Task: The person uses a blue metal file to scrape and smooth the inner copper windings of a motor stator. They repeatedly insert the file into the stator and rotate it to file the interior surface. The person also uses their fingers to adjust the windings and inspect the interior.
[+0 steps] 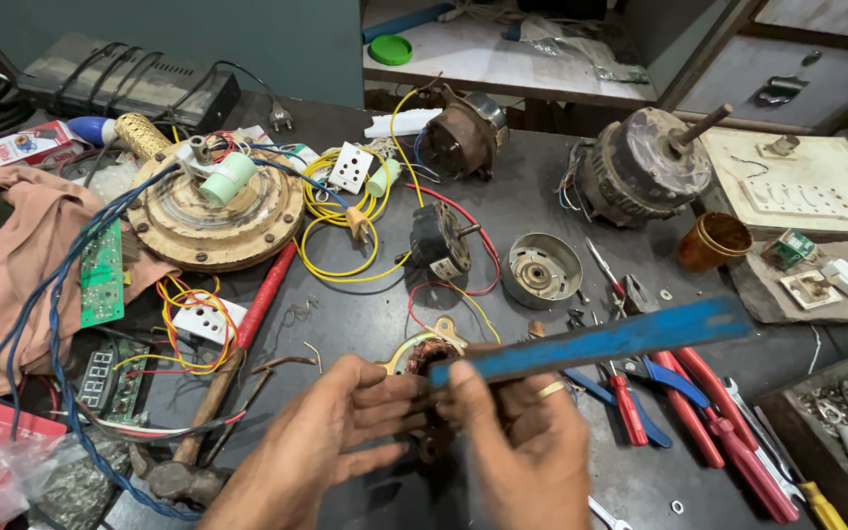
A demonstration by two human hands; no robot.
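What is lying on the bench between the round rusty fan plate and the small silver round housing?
In the head view, coiled yellow wire and a small black motor with red wire lie between the fan plate and the silver housing.

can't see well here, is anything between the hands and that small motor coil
Nothing visible: both hands, left hand and right hand, already touch the motor coil. The right hand also holds a blue strip over it.
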